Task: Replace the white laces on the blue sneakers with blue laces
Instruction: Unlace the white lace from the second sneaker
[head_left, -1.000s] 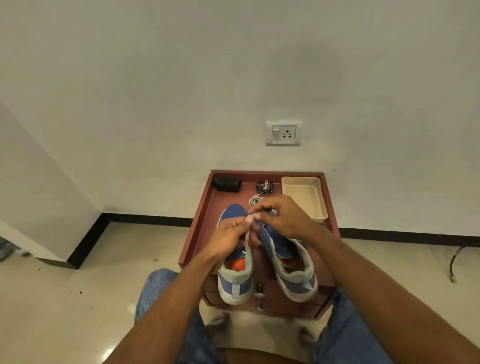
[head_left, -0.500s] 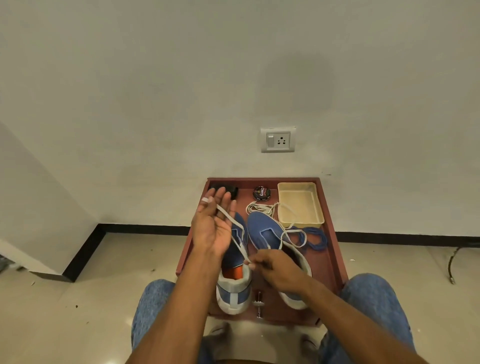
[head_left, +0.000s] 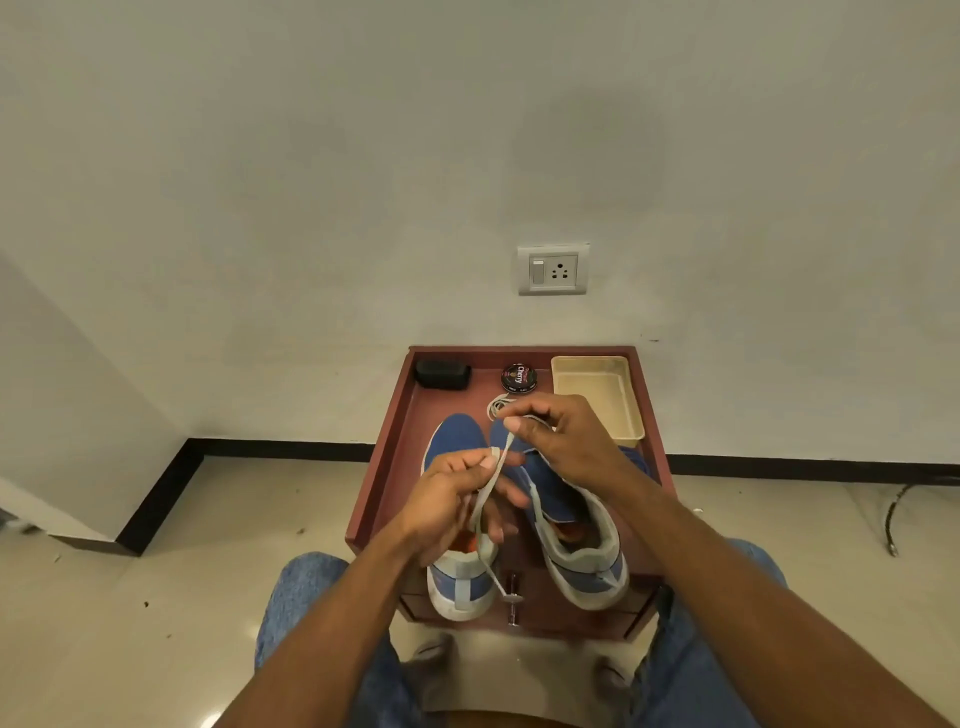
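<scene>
Red table (head_left: 387, 467): white lace (head_left: 485, 493) pinched between both hands, above sneakers (head_left: 566, 499).

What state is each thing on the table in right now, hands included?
left hand: pinching the white lace
right hand: pinching the same lace higher up
white lace: off the shoes, stretched between both hands, tail hanging down
left sneaker: upright, unlaced
right sneaker: upright, unlaced
second white lace: loose bundle on table
polish tin: lid on
beige tray: empty
</scene>
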